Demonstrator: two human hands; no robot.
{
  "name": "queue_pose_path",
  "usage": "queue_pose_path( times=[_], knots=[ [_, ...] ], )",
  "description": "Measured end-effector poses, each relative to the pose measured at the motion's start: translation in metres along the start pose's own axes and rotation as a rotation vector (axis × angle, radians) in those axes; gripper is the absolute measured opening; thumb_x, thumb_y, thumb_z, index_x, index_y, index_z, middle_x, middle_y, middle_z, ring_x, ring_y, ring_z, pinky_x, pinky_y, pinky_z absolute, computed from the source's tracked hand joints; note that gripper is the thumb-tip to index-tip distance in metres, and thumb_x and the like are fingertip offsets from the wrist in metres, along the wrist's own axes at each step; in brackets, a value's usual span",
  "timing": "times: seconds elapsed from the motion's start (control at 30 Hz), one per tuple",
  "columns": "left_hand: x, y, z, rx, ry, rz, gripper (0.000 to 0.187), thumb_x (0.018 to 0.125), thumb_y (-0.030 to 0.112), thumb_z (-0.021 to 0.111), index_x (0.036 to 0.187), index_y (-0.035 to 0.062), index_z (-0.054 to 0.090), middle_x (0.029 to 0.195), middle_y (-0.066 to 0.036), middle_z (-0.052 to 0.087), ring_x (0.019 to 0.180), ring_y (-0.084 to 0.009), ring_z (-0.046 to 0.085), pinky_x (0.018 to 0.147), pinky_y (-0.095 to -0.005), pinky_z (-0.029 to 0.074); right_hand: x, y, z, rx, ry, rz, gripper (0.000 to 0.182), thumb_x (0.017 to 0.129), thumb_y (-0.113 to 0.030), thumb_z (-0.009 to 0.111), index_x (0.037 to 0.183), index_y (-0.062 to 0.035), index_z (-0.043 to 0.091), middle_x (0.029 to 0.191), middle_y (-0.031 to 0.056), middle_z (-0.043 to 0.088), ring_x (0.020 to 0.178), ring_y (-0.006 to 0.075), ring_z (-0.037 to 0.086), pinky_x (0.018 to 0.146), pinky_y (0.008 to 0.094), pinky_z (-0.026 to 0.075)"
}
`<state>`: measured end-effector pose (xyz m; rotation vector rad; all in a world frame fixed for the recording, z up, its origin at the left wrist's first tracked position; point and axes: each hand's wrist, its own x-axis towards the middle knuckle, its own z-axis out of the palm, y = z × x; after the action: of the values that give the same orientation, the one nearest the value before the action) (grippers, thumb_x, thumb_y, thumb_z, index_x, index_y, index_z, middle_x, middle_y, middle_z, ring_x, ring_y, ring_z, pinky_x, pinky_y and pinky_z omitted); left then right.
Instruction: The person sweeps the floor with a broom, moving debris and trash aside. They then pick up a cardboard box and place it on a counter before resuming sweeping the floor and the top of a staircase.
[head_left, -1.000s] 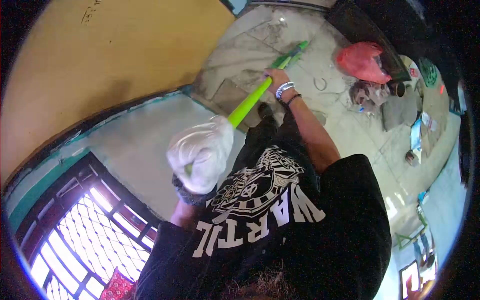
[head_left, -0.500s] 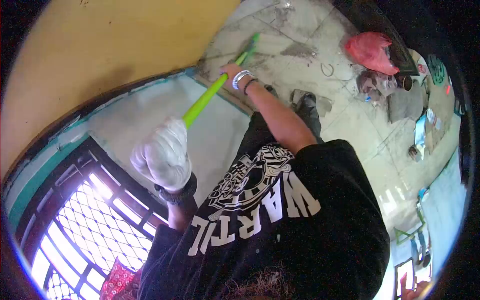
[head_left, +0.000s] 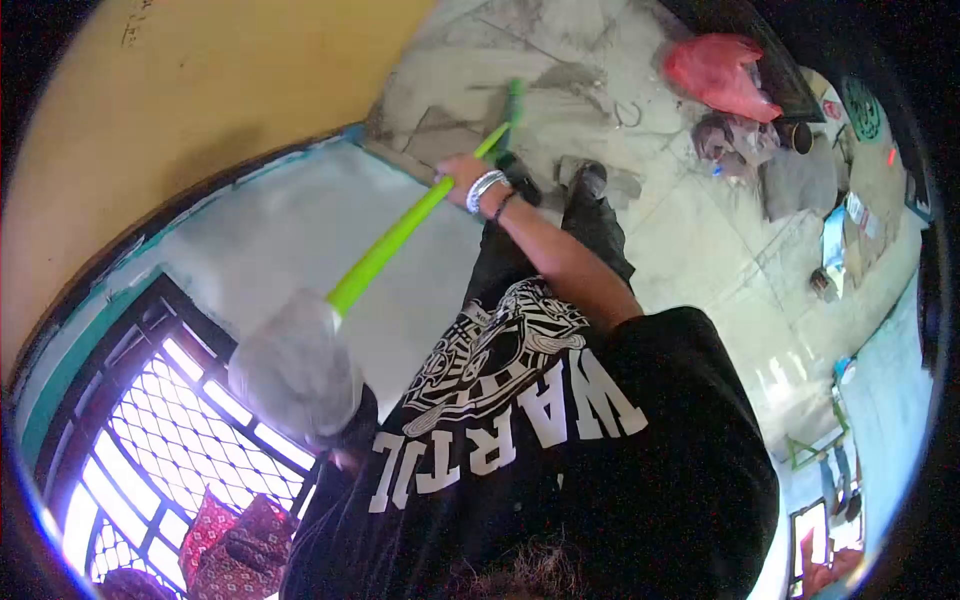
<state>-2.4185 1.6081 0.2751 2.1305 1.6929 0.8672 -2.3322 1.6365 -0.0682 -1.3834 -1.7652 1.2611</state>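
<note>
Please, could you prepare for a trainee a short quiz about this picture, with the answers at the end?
1. Fill in the colour: the left hand and the right hand hold one long ____ handle.
2. True or false: the red plastic bag lies apart from both hands.
3. Which hand wears the white glove?

Key: 1. green; 2. true; 3. left.
</note>
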Motion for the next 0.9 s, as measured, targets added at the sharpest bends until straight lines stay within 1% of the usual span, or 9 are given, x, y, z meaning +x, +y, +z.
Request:
queue_pose_path(
  times=[0.03,0.13,0.2,0.23,0.33,0.4,0.47,0.73,0.9],
  knots=[
    [-0.003,-0.015,0.015,-0.479,-0.037,0.060,0.035,0.065,0.002,0.062,0.047,0.0171,0.036,0.042,0.009,0.033,0.032,-0.0062,0.026,0.037,-0.0238,0.020,-0.009,0.025,0.005,-0.056,0.050,-0.013,0.015,0.069,-0.024,0.056,0.074,-0.0103,0.059,0.074,0.0153,0.059,0.074,0.0349,0.056,0.067,0.0432,0.044],
    [0.003,0.010,0.046,-0.118,0.166,0.086,0.035,0.076,0.014,0.058,0.050,0.0136,0.034,0.044,0.005,0.031,0.036,-0.0078,0.027,0.038,-0.0256,0.022,-0.033,0.068,-0.027,-0.132,0.000,0.031,0.016,0.070,-0.025,0.056,0.073,-0.0098,0.059,0.074,0.0151,0.059,0.074,0.0348,0.055,0.066,0.0436,0.044],
    [0.008,0.011,0.062,-1.069,0.132,-0.111,0.034,0.078,0.017,0.056,0.053,0.0112,0.035,0.045,0.003,0.031,0.038,-0.0086,0.029,0.038,-0.0256,0.022,-0.045,0.081,-0.055,-0.176,0.000,0.202,0.014,0.071,-0.023,0.056,0.073,-0.0096,0.058,0.073,0.0145,0.059,0.074,0.0344,0.056,0.067,0.0437,0.044],
    [0.002,0.014,0.060,-0.703,0.135,-0.121,0.028,0.080,0.028,0.053,0.063,0.0105,0.039,0.053,-0.001,0.043,0.046,-0.0108,0.041,0.046,-0.0298,0.037,-0.053,0.083,-0.064,-0.191,-0.003,0.289,0.013,0.071,-0.022,0.055,0.073,-0.0095,0.058,0.073,0.0143,0.059,0.074,0.0342,0.056,0.067,0.0438,0.044],
    [-0.005,-0.005,0.061,-0.639,0.221,-0.015,0.032,0.082,0.032,0.049,0.058,0.0129,0.038,0.051,0.001,0.043,0.044,-0.0114,0.039,0.045,-0.0305,0.036,-0.070,0.071,-0.090,-0.240,0.260,0.264,0.009,0.070,-0.017,0.057,0.075,-0.0085,0.057,0.072,0.0146,0.059,0.070,0.0350,0.056,0.069,0.0435,0.045],
    [0.004,-0.009,0.033,-0.327,-0.081,0.094,0.035,0.082,0.029,0.046,0.051,0.0155,0.037,0.050,0.002,0.044,0.042,-0.0136,0.039,0.045,-0.0325,0.037,-0.064,0.068,-0.100,-0.264,0.246,0.190,0.011,0.069,-0.016,0.058,0.075,-0.0073,0.056,0.071,0.0154,0.059,0.071,0.0355,0.056,0.068,0.0429,0.045],
    [0.014,0.006,0.023,-1.289,-0.075,-0.078,0.035,0.081,0.025,0.046,0.048,0.0166,0.036,0.048,0.002,0.044,0.042,-0.0143,0.041,0.045,-0.0318,0.037,-0.060,0.042,-0.099,-0.158,0.332,0.245,0.013,0.065,-0.013,0.060,0.076,-0.0063,0.057,0.071,0.0158,0.059,0.072,0.0363,0.056,0.068,0.0412,0.046],
    [0.077,-0.007,0.033,-1.291,-0.603,0.423,0.036,0.077,0.010,0.044,0.046,0.0170,0.028,0.041,0.004,0.034,0.036,-0.0103,0.030,0.049,-0.0287,0.026,-0.019,0.033,-0.069,-0.195,0.366,0.396,0.020,0.065,-0.017,0.062,0.083,-0.0075,0.061,0.080,0.0164,0.060,0.080,0.0339,0.056,0.071,0.0402,0.046],
    [0.081,-0.030,0.031,-1.381,-0.404,0.000,0.035,0.084,0.014,0.041,0.051,0.0172,0.030,0.047,0.004,0.030,0.044,-0.0106,0.030,0.056,-0.0298,0.025,-0.016,0.020,-0.074,-0.273,0.274,0.491,0.023,0.069,-0.021,0.061,0.088,-0.0082,0.060,0.079,0.0154,0.061,0.077,0.0327,0.058,0.070,0.0405,0.048]
  ],
)
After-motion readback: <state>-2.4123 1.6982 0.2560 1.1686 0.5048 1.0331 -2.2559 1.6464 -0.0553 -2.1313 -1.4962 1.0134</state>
